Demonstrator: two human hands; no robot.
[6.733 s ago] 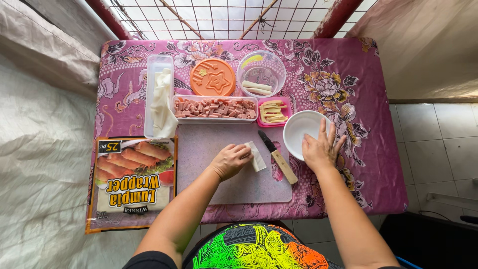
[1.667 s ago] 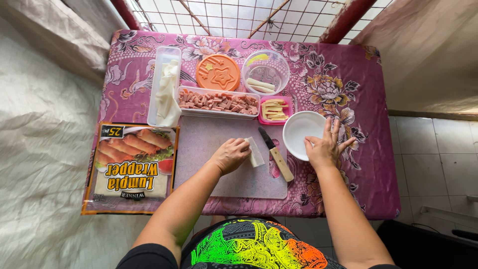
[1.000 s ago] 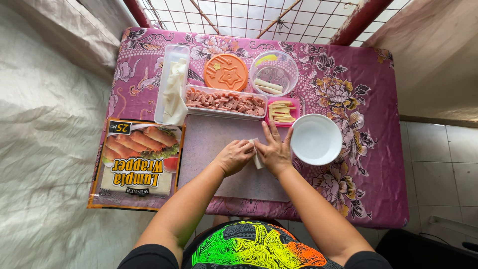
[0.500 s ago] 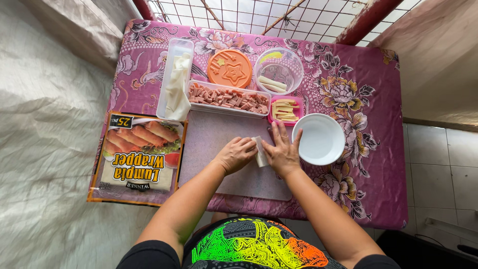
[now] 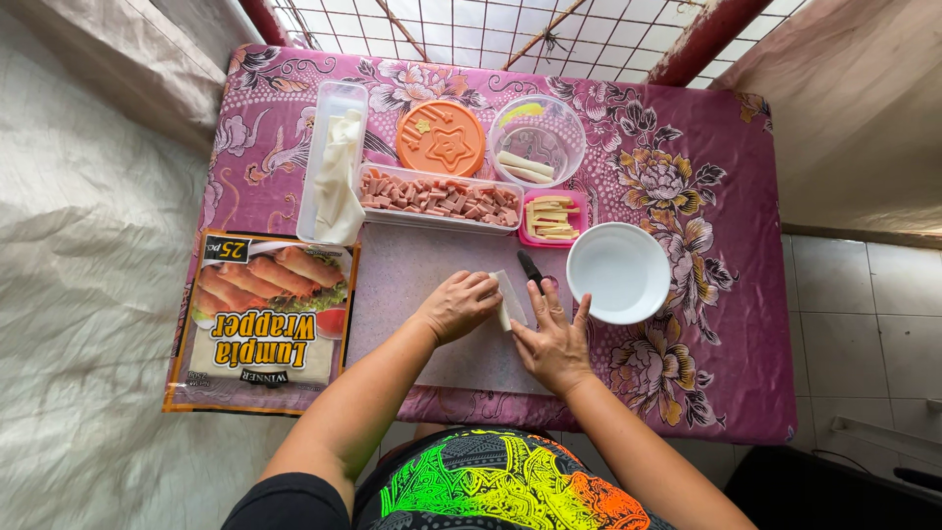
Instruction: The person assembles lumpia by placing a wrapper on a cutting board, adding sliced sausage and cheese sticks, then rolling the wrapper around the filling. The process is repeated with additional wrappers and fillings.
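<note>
Here the table (image 5: 726,196), draped in a purple flowered cloth, carries everything, and at its near edge lies a pale cutting mat (image 5: 412,280) on which both hands work. Off the table's left edge rests a large packet of spring-roll wrappers (image 5: 263,319), well apart from the hands. Along the far side of the mat stand a long clear box of white sheets (image 5: 336,177), a long tray of chopped pink meat (image 5: 440,196), a round orange lid (image 5: 441,138), a clear round tub with pale sticks (image 5: 536,142) and a small pink dish of yellow cheese strips (image 5: 552,218). At the mat's right edge sits a white bowl (image 5: 618,273), just beside the right hand. Between the two hands lies the small white wrapper roll (image 5: 509,297), its long axis running roughly from the near edge toward the far edge, tilted a little to the left at the top. The left hand (image 5: 458,305) is curled, fingers bent over the roll's left side and touching it; the right hand (image 5: 551,337) lies flatter, fingers spread and pointing away from the body, pressing at the roll's right side. Both hands are equally close to the roll, one on each flank. A black-handled knife (image 5: 531,268) lies just beyond the right fingertips, its blade hidden under that hand
</note>
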